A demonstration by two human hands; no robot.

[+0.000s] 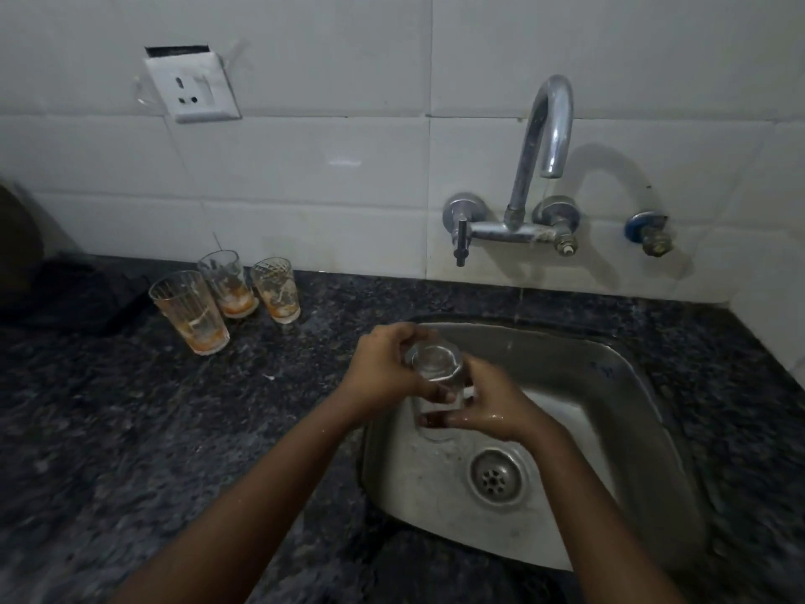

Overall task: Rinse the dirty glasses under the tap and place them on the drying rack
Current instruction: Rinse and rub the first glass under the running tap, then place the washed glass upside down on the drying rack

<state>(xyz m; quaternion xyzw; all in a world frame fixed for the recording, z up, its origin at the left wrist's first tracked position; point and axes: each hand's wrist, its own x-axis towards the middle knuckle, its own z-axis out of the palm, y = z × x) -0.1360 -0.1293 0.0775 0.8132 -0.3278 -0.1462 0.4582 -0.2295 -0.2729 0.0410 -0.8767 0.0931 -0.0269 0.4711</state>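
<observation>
Over the left side of the steel sink (pixel 627 385) I hold a clear glass (pixel 433 364), its base turned up toward me. My left hand (pixel 387 372) wraps its upper part from the left. My right hand (pixel 492 407), wet, grips its lower part from the right. The chrome tap (pixel 544 137) curves out of the tiled wall; a thin thread of water hangs from its spout, well behind the glass. Three dirty glasses with orange residue stand on the counter at the left: one in front (pixel 191 313), one behind it (pixel 226 281), one to the right (pixel 276 289). No drying rack is in view.
Dark speckled stone counter (pixel 152 429) surrounds the sink. The sink drain (pixel 496 475) lies below my right hand. A tap lever (pixel 460 241) hangs at the mixer's left; a blue-collared valve (pixel 649 235) sticks out at the right. A wall socket (pixel 191 87) and a dark object (pixel 74 294) are at the left.
</observation>
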